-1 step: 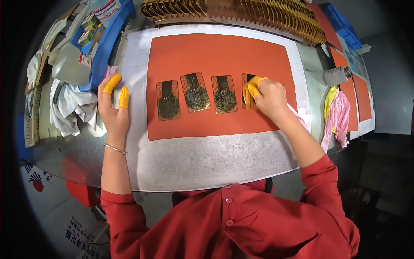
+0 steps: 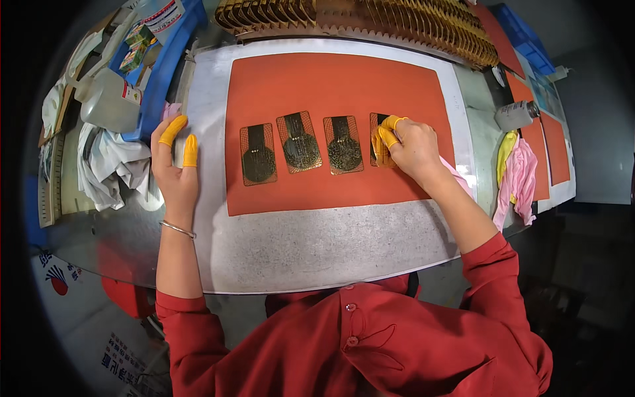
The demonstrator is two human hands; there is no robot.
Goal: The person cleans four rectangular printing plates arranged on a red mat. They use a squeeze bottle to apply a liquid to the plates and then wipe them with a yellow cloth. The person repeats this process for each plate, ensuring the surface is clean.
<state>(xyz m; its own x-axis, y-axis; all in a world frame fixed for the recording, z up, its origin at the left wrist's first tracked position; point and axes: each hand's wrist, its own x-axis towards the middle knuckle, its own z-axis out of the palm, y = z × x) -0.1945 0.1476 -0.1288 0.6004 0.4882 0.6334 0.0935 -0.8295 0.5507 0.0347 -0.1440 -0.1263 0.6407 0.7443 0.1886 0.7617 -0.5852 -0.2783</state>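
Four thin cards (image 2: 302, 142) with dark patterns lie in a row on the orange mat (image 2: 331, 83). The right hand (image 2: 415, 149) bends over the rightmost card (image 2: 375, 121), yellow-covered fingertips bunched together on it; whether they pinch it or only press, I cannot tell. The left hand (image 2: 175, 162) is half open, thumb and forefinger apart, with nothing seen in its grasp. Working this card well probably calls for light, level pressure from the covered tips, so it neither bends nor skids. Orange shows between it and the third card (image 2: 342, 159), and wide bands run above and below the row. Beyond the far edge stands the gold rack (image 2: 423, 30); the bottle (image 2: 514, 117) sits outside the right edge, the blue tray (image 2: 159, 86) near the left hand.
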